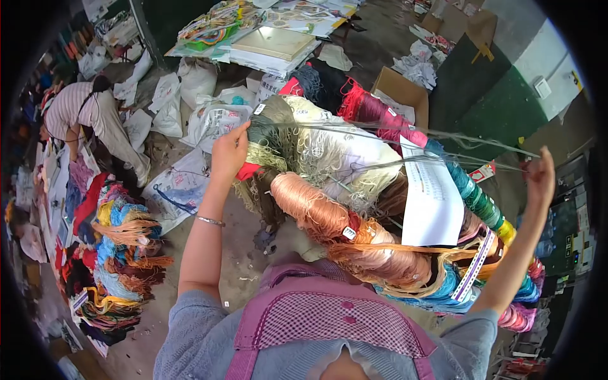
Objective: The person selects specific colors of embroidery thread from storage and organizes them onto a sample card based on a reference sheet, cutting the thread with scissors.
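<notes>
My left hand pinches one end of a thin bundle of pale grey-green threads that stretches across to my right hand, which grips the other end. Under the taut threads lies a big heap of yarn skeins: a peach-pink skein, cream skeins, dark red skeins and teal skeins. A white printed paper sheet rests on the heap, below the threads. My left wrist wears a thin metal bracelet.
A second pile of many-coloured skeins lies on the floor at left. A person in a striped top bends over there. White sacks, a cardboard box and stacked papers and boards lie behind the heap.
</notes>
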The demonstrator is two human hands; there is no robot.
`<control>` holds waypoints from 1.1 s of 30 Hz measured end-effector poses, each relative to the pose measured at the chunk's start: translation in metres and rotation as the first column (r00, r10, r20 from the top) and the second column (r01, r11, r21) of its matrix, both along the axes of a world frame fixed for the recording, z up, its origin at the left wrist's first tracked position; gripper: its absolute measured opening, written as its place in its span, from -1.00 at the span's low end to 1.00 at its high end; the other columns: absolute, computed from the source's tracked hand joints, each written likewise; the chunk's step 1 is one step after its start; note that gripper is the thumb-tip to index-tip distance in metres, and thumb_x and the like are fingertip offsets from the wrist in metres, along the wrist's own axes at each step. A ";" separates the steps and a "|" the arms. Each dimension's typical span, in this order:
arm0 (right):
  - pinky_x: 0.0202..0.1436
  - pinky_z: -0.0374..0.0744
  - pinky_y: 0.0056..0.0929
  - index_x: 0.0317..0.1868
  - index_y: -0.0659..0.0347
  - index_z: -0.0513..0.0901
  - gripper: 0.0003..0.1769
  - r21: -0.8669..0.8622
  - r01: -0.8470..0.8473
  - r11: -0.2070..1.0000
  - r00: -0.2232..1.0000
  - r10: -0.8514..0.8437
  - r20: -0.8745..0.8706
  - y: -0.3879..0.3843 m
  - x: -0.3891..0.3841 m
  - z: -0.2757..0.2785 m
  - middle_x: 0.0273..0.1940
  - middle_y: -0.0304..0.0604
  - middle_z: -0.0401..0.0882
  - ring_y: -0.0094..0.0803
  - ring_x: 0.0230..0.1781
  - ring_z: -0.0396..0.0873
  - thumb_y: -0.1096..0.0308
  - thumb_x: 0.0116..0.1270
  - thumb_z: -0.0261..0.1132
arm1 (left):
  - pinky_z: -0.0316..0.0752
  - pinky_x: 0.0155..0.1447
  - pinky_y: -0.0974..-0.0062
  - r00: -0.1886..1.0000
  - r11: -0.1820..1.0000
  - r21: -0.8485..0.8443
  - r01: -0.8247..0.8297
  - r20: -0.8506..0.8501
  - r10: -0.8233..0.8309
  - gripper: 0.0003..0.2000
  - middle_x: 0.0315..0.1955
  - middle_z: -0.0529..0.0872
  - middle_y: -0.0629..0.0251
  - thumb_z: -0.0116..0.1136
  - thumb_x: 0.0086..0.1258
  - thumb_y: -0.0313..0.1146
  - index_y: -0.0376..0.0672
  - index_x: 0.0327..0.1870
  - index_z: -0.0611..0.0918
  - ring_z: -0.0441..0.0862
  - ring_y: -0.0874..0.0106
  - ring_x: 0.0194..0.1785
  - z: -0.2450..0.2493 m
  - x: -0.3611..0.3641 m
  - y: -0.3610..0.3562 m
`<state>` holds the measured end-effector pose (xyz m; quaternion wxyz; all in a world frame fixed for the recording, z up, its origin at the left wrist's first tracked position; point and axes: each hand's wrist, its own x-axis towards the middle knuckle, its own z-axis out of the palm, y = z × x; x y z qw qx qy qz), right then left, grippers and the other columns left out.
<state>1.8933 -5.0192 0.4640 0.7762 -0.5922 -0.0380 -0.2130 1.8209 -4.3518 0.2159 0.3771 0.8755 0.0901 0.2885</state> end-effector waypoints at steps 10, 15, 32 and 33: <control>-0.28 0.26 -0.70 -0.20 0.25 0.52 -0.92 -0.968 -0.065 0.241 0.997 -0.015 -0.071 0.051 -0.102 0.047 -0.37 -0.46 0.36 -0.72 -0.36 0.29 0.42 0.40 0.21 | 0.50 0.01 0.25 0.980 0.814 0.572 0.096 0.088 -0.177 -0.55 0.05 0.66 0.20 0.27 0.21 -0.41 -0.06 0.18 0.56 0.61 0.16 -0.04 0.076 -0.023 -0.063; -0.29 0.23 -0.67 -0.31 0.24 0.48 -0.86 -0.977 0.133 0.165 0.989 -0.090 0.119 0.049 -0.117 0.074 -0.43 -0.43 0.32 -0.71 -0.36 0.26 0.39 0.43 0.19 | 0.52 -0.15 0.17 0.821 0.643 0.548 0.535 -0.158 -0.549 -0.89 -0.32 0.66 0.15 0.19 0.25 -0.37 -0.13 -0.27 0.68 0.62 0.11 -0.20 0.040 0.020 -0.052; -0.32 0.49 -0.23 -0.31 0.39 0.61 -0.74 -0.654 0.704 -0.276 0.643 -0.142 0.753 -0.030 -0.167 0.088 -0.46 0.00 0.57 -0.18 -0.47 0.49 0.31 0.41 0.27 | 0.53 -0.10 0.27 0.873 0.806 0.448 0.387 0.102 -0.476 -0.89 -0.31 0.67 0.13 0.23 0.26 -0.43 -0.20 -0.24 0.67 0.63 0.09 -0.17 0.053 0.046 0.011; -0.32 0.49 -0.23 -0.31 0.39 0.61 -0.74 -0.656 0.701 -0.280 0.644 -0.148 0.751 -0.024 -0.172 0.087 -0.46 0.00 0.57 -0.18 -0.47 0.49 0.31 0.41 0.27 | 0.55 -0.10 0.27 0.876 0.813 0.453 0.367 0.127 -0.466 -0.87 -0.30 0.69 0.13 0.21 0.25 -0.46 -0.18 -0.20 0.69 0.65 0.10 -0.18 0.058 0.043 0.017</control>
